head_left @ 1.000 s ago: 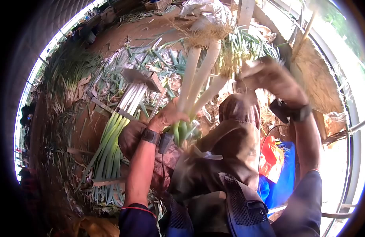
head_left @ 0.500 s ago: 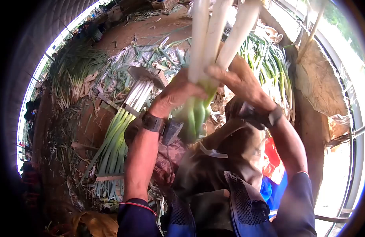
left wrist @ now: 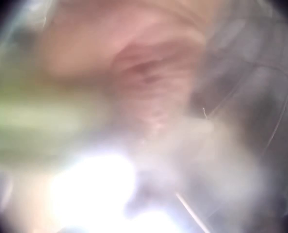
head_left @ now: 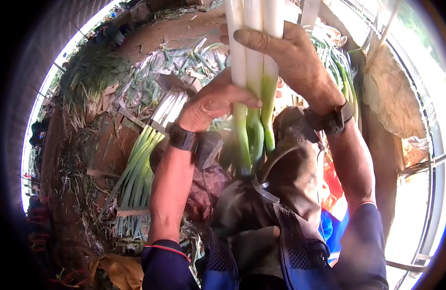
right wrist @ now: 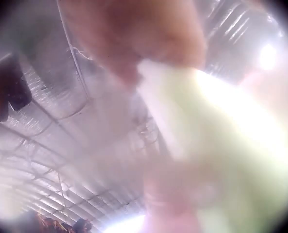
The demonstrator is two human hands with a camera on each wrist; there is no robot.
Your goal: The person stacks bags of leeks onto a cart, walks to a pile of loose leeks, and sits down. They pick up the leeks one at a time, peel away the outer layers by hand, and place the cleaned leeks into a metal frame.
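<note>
Three leeks (head_left: 254,63) stand side by side in front of me in the head view, white shafts up and green parts down, their upper ends cut off by the frame. My left hand (head_left: 214,100) grips them low, its thumb across the pale green part. Higher up, my right hand (head_left: 300,63) holds the white shafts, thumb laid over the front. In the right wrist view the leeks (right wrist: 212,121) are a pale blur beside the hand (right wrist: 139,34). The left wrist view is blurred too, with a green leek part (left wrist: 32,116) by the hand (left wrist: 134,63).
Left of my knees, a bundle of leeks (head_left: 138,159) lies in a wooden frame (head_left: 133,211). Loose leaves (head_left: 160,72) litter the ground beyond. More leeks are heaped at the far left (head_left: 90,82) and right (head_left: 351,82). A blue bag (head_left: 335,229) sits by my right leg.
My right hand, blurred near the root ends a second ago, has come onto the leeks and moved up to the white shafts. The leeks have risen and now stand evenly side by side.
</note>
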